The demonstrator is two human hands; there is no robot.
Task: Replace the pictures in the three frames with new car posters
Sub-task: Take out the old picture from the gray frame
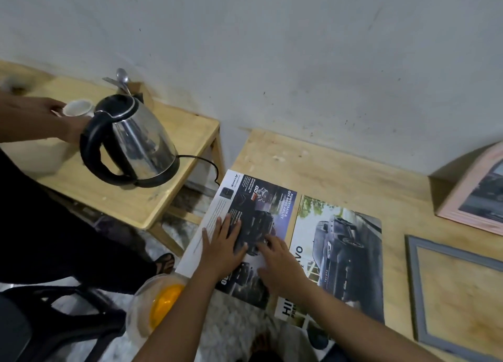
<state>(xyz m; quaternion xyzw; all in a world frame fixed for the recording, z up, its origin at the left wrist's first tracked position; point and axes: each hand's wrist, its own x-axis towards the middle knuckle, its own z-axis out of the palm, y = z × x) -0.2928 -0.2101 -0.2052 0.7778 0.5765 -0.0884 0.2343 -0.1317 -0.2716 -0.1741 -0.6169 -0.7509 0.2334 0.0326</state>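
- The left hand (221,243) lies palm down, fingers straight and spread, on the glossy printed car poster with a dark vehicle and blue-violet panel (258,198).
- The right hand (284,269) rests palm down just beside it on the same poster, fingers loosely extended, gripping nothing.
- This poster lies flat at the left edge of the light wooden table (340,171), overhanging its near edge.
- A second poster showing a dark pickup truck (345,252) lies touching its right side.
- An empty grey rectangular frame (412,280) lies near the table's right edge.
- A pink frame (457,198) leans at the far right corner.
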